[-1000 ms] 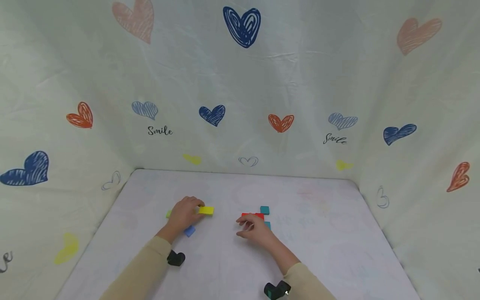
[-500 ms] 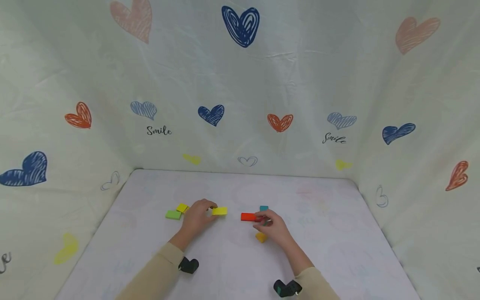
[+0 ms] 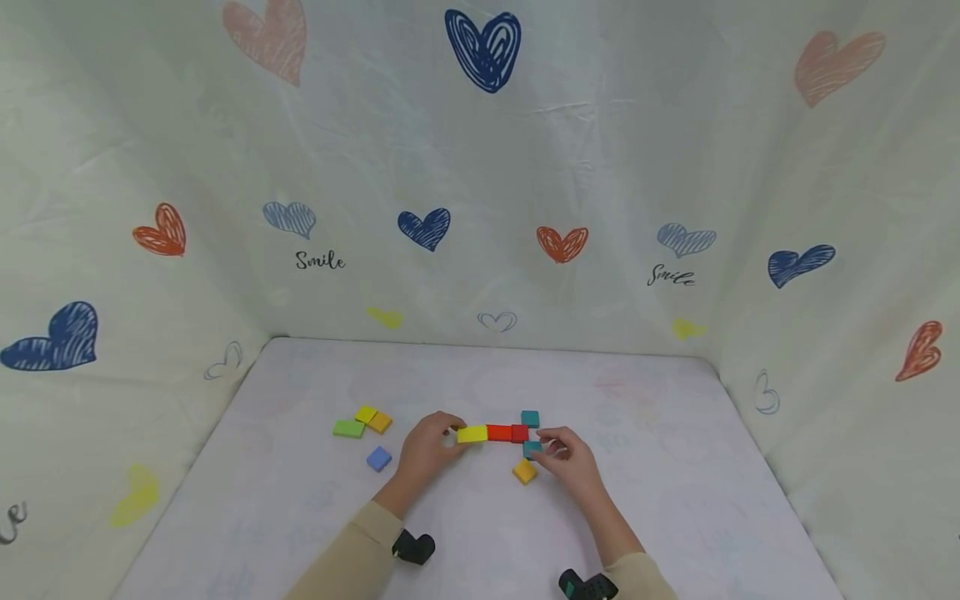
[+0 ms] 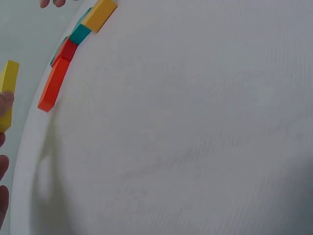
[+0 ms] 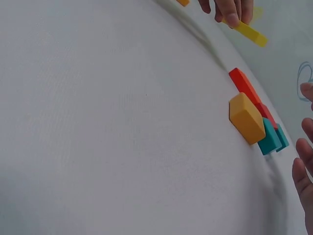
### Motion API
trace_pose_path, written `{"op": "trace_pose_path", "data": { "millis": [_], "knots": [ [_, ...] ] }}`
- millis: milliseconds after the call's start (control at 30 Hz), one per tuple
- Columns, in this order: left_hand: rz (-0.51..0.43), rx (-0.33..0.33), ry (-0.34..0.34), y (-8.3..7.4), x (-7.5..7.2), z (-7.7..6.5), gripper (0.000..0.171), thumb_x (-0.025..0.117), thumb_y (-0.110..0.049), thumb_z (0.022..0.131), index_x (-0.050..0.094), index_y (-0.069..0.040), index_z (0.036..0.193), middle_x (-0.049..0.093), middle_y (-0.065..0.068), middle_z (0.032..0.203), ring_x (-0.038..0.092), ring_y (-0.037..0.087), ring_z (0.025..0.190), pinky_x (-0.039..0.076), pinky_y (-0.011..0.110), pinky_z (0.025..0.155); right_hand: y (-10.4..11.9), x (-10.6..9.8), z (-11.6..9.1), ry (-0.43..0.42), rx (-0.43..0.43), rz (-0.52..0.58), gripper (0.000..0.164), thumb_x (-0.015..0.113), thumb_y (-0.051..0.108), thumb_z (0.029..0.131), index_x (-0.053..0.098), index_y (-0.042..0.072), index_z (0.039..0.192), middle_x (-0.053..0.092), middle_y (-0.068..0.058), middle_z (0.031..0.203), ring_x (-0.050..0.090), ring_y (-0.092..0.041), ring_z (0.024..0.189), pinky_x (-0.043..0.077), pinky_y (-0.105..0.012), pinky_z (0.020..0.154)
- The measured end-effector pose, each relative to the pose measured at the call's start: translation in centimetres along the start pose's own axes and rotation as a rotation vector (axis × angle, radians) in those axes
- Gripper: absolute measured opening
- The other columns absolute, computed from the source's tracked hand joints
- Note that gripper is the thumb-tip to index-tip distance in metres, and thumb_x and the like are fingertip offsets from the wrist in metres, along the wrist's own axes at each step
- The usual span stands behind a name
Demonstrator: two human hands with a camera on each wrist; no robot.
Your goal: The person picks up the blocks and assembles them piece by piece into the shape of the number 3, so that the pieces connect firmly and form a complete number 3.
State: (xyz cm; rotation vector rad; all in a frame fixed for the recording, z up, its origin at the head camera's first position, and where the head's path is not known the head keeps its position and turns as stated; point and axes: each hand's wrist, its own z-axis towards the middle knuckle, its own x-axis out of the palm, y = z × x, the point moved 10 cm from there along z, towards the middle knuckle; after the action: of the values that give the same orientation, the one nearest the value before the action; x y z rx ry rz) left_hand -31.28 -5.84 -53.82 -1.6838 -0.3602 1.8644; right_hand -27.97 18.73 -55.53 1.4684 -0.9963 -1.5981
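My left hand (image 3: 429, 454) pinches a long yellow block (image 3: 472, 434) by its left part. In both wrist views that yellow block (image 5: 251, 33) is raised off the table, apart from the red row. On the table lie a long orange-red block (image 3: 498, 433) and a shorter red block (image 3: 520, 433), end to end. Teal blocks lie behind (image 3: 530, 419) and in front (image 3: 532, 450) of the red one's right end. My right hand (image 3: 573, 460) hovers just right of them with loosely bent fingers, holding nothing. An orange-yellow block (image 3: 525, 472) lies near the front teal block.
At the left of the white table (image 3: 637, 500) lie a green block (image 3: 348, 429), a small yellow block (image 3: 366, 414), an orange block (image 3: 380, 422) and a blue block (image 3: 378, 458). A patterned curtain (image 3: 495, 167) surrounds the table's back and sides.
My left hand has carried the long yellow block rightward to the red row's left end. My right hand has moved off the red blocks to the right, uncovering the front teal block.
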Motion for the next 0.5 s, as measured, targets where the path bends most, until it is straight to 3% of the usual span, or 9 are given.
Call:
{"op": "trace_pose_path", "data": {
  "millis": [300,500],
  "knots": [
    [-0.065,-0.020,-0.015,-1.4,2.2,-1.3,0.030,0.085,-0.026,0.077,0.071,-0.017,0.103,0.064,-0.006,0.096,0.054,0.011,0.083,0.052,0.027,0.074,-0.8,-0.7,-0.8,-0.052,0.018,-0.006,0.030,0.079,0.013,0.081,0.070,0.009,0.110,0.065,-0.004,0.101,0.054,-0.021,0.091,0.048,-0.030,0.081],
    [-0.166,-0.092,0.013,-1.5,3.5,-2.8,0.031,0.085,-0.023,0.077,0.070,-0.018,0.104,0.062,-0.007,0.097,0.055,0.014,0.091,0.053,0.033,0.083,-2.3,-0.4,-1.0,-0.064,0.092,-0.069,0.028,0.078,0.014,0.082,0.070,0.016,0.109,0.062,0.002,0.103,0.052,-0.019,0.095,0.048,-0.027,0.078]
  ]
}}
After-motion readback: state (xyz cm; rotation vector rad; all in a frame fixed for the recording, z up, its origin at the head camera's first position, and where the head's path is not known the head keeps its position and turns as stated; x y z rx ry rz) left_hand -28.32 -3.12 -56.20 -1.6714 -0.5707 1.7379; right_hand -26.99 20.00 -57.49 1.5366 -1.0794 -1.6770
